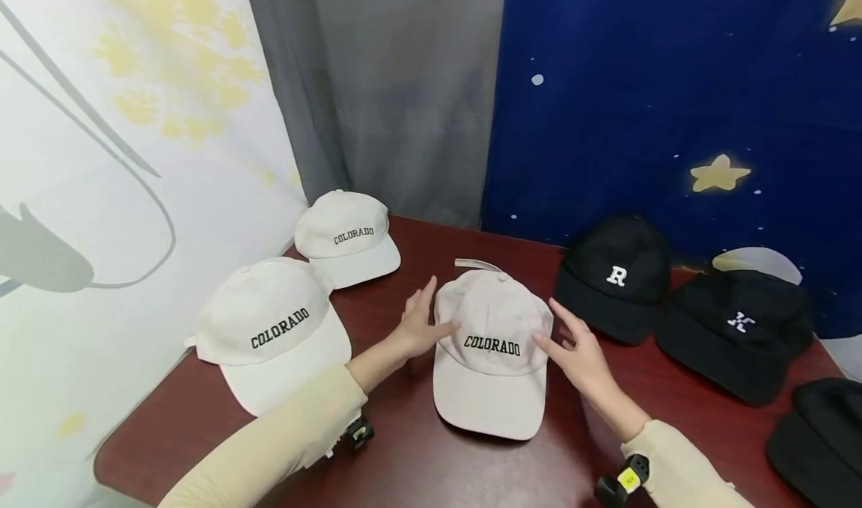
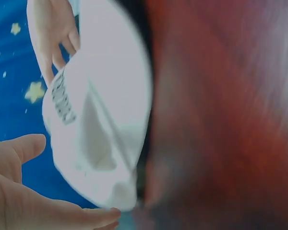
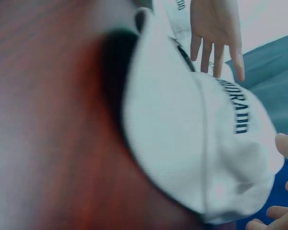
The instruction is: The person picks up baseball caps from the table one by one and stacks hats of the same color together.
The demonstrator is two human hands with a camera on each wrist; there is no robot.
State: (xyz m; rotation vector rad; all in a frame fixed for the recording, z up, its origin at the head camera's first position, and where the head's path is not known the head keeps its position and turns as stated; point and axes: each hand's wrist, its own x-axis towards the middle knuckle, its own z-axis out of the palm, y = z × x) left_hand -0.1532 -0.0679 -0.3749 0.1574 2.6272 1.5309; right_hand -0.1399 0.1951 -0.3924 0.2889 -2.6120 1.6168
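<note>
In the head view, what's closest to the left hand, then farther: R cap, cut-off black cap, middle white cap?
1. Middle white cap: beside the left hand.
2. R cap: farther right, toward the back.
3. Cut-off black cap: at the right edge.

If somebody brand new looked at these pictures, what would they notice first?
Probably the white COLORADO cap in the middle of the reddish-brown table, with the left hand and right hand on either side. Next might come the dark blue cloth with yellow stars behind, and the black R cap in front of it, right of the white one.
</note>
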